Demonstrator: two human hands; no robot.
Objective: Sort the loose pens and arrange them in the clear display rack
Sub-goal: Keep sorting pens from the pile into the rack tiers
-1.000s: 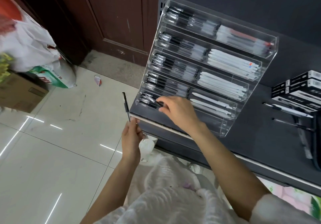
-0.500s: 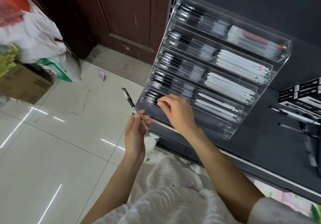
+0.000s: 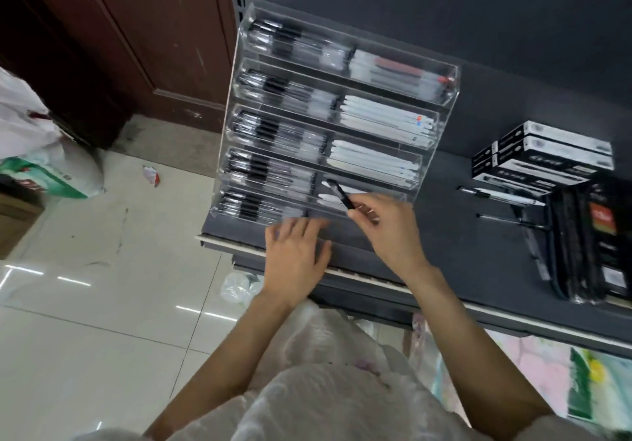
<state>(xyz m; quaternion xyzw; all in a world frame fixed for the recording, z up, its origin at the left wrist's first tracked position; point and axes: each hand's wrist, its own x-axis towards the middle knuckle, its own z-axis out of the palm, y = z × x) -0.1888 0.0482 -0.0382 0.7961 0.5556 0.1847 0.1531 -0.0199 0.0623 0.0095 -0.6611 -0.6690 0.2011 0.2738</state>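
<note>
the right hand (image 3: 390,232), at the centre of the frame, pinches a black pen (image 3: 340,194) between thumb and curled fingers; the pen's free end tilts up and to the left, over the right half of the lowest tier of the clear rack (image 3: 441,98). the left hand (image 3: 294,256), just left of it, holds nothing: its fingers are straight and slightly spread, blurred at the tips, reaching toward the front edge of the lowest tier above the lip of the dark shelf (image 3: 455,235); whether they touch it i cannot tell.

a second ago the left hand held a black pen upright off the shelf's left edge while the right hand reached into the left end of the lowest tier. now the left hand is empty and over the shelf, and the right hand holds a pen farther right.

both forearms rise from the lower middle of the frame, backs of the hands facing the camera. the rack's tiers hold black pens on the left and white ones on the right. two loose pens (image 3: 492,194) lie on the shelf at centre right, beside stacked boxes (image 3: 547,153).
</note>
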